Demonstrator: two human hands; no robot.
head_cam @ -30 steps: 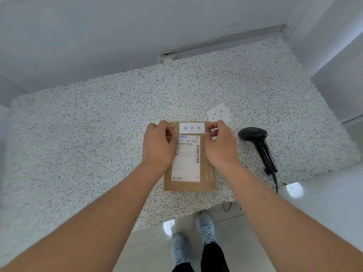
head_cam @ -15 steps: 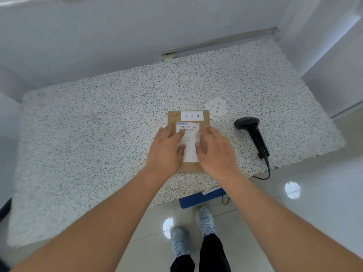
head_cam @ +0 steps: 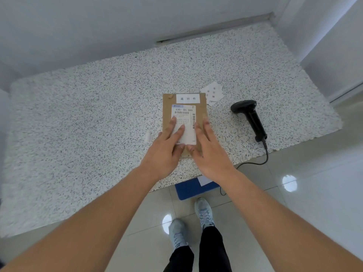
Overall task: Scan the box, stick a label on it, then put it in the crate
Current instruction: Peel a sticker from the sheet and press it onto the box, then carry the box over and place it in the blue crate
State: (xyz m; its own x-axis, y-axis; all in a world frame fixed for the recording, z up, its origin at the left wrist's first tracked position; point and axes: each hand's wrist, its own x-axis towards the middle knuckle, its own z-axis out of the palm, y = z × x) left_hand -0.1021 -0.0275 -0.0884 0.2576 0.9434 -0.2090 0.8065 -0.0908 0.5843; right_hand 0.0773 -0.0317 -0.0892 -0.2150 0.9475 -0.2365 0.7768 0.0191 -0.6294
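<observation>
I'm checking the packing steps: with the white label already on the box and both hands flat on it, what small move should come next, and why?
Probably curl both hands around the box's side edges to lift it. The small white label already sits at its far end, the left hand and right hand lie open on top, and a blue crate shows under the table edge.

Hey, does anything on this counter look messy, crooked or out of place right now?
Only small things. A small white scrap lies loose on the counter left of the box, and the spare labels lie fanned untidily by its far right corner. The stuck label sits straight.
</observation>
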